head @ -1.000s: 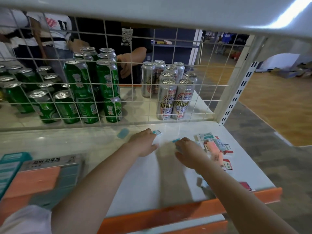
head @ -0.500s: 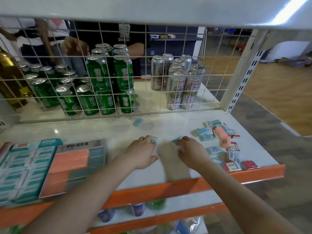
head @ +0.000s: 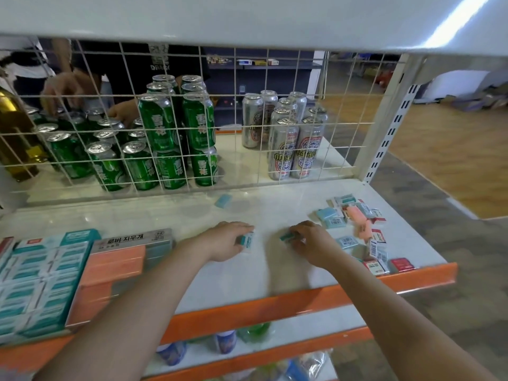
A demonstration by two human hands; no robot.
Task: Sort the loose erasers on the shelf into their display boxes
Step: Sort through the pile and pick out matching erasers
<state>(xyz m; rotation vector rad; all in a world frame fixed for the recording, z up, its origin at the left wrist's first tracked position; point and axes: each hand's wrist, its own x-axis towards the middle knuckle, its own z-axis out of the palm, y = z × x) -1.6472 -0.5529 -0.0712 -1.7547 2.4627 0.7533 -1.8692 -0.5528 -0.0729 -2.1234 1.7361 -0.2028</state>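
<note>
My left hand grips a teal-and-white eraser low over the white shelf. My right hand pinches another teal eraser just to its right. A loose pile of teal, pink and red erasers lies at the shelf's right end. One pale blue eraser sits alone near the wire grid. At the left stand a display box of teal erasers and a display box of orange erasers.
A white wire grid backs the shelf; behind it stand green cans, silver cans and a golden bottle, with another person's hands among them. An orange lip edges the shelf front. Bottles stand on the shelf below.
Both hands have drawn back from the grid toward the front of the shelf, each keeping its teal eraser. The view has tilted, bringing the display boxes at the left fully into sight.
</note>
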